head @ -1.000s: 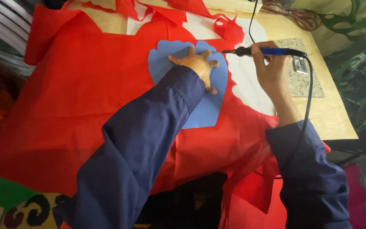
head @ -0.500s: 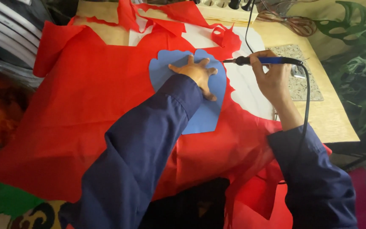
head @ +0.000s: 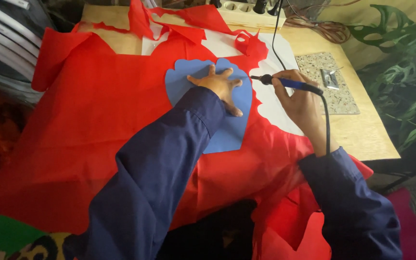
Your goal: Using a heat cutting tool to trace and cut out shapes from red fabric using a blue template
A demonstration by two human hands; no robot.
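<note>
A large red fabric sheet is spread over a wooden table. On it lies a blue scalloped, heart-like template. My left hand presses flat on the template, fingers spread. My right hand grips a blue-handled corded hot cutting tool, whose tip touches the fabric at the template's right edge. A white area shows to the right of the template where the red fabric has been cut away.
A speckled stone slab with a small metal stand sits on the table at the right. The tool's black cord runs to the far edge. Red scraps lie at the back. Green plant leaves stand right.
The view has shifted slightly; my left hand stays on the template, and my right hand with the tool has stayed at the template's upper right edge.
</note>
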